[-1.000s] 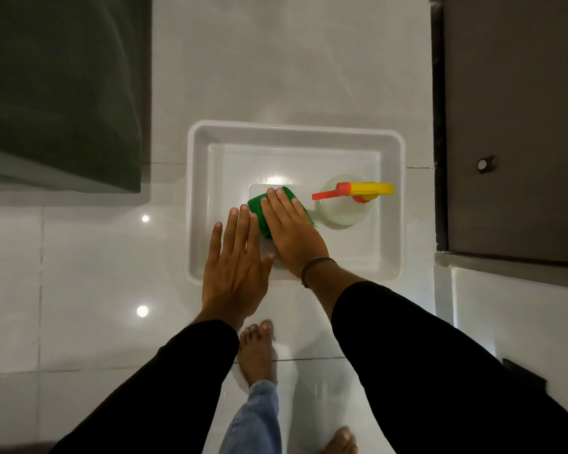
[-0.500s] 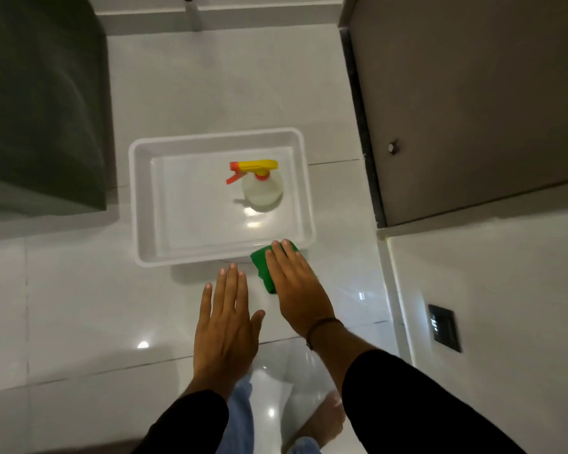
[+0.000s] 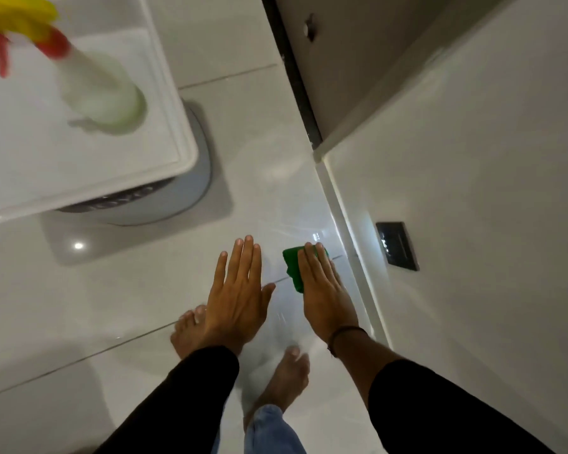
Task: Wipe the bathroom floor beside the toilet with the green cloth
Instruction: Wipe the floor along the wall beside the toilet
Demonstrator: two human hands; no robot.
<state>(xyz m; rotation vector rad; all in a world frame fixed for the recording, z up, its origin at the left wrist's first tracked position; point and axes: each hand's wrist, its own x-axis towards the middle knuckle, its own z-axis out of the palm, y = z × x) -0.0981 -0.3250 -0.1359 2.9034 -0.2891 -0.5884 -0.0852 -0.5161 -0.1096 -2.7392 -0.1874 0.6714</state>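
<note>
Your right hand point(image 3: 322, 286) has carried the green cloth point(image 3: 295, 263) out of the white tray point(image 3: 177, 126) and down toward the floor point(image 3: 79, 306), where it now lies flat under your fingers at about 3 o'clock from your left hand point(image 3: 236, 296). A second ago that same cloth sat inside the tray beside the spray bottle point(image 3: 105, 93); half a second ago it was just clearing the tray's near rim. Now tray and bottle have swung to 10 o'clock of the view, blurred and close to the camera, the tray resting on a rounded white fixture, presumably the toilet point(image 3: 191, 191).

The right hand is spread, palm down, pinning the cloth rather than clenching it; whether the cloth already touches the tiles cannot be told for certain. The left hand is released, fingers extended, holding nothing, hovering or braced just beside the right. Your bare feet stand at 6 o'clock, the white wall point(image 3: 473, 224) with its dark switch plate point(image 3: 397, 245) at 3 o'clock.

The fetch appears done and the cloth has reached the strip between toilet and wall, so the wiping itself looks ready to start. Watch the wall's base edge, close to your fingertips.
</note>
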